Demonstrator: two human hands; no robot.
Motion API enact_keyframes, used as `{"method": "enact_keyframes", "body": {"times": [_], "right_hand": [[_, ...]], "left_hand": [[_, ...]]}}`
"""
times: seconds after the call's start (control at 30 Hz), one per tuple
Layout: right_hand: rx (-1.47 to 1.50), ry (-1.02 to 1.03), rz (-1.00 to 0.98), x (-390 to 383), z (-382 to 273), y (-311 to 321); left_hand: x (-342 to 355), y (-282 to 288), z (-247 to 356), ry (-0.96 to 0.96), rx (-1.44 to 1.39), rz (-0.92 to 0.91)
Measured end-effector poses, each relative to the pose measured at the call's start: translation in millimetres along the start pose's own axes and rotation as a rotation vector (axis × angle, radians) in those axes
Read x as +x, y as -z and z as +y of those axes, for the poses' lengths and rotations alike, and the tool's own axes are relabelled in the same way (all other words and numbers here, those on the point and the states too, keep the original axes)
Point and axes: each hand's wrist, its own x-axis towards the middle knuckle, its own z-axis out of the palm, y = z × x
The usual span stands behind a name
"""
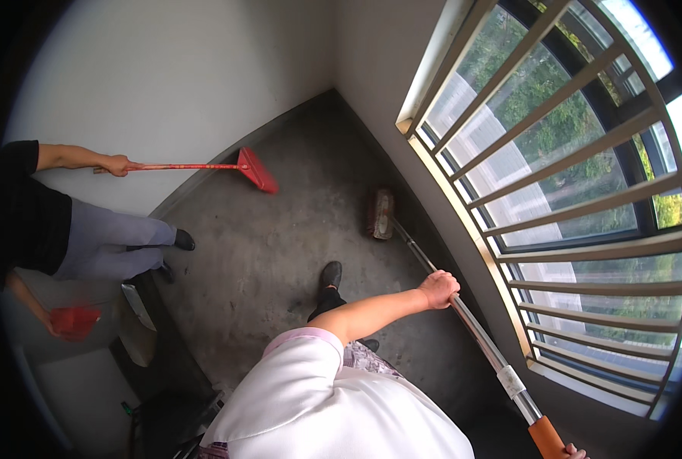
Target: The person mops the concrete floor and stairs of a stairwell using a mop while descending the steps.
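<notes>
My left hand (437, 289) is closed around the steel pole (477, 340) of a broom or mop. My right hand (573, 453) shows only partly at the lower right edge, gripping the pole by its orange handle (546, 437). The pole runs forward to a long brownish head (381, 214), which lies on the grey concrete floor (272, 245) near the base of the window wall. My left arm in a white short sleeve crosses the lower middle of the view, above my dark shoes.
At left, another person (42, 229) holds a red broom (254, 170) and a blurred red dustpan (77, 321). A barred window (555, 153) fills the right side. White walls (172, 69) meet ahead. A pale flat piece (138, 325) and dark items (165, 417) are at lower left.
</notes>
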Motion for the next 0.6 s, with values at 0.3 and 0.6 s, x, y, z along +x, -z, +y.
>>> {"method": "enact_keyframes", "body": {"times": [0.3, 0.6], "right_hand": [[0.119, -0.133, 0.048, 99, 118, -114], [0.098, -0.383, -0.062, 134, 176, -199]], "left_hand": [[13, 115, -156, 0.133, 0.073, 0.169], [-69, 219, -241, 0.294, 0.179, 0.202]]}}
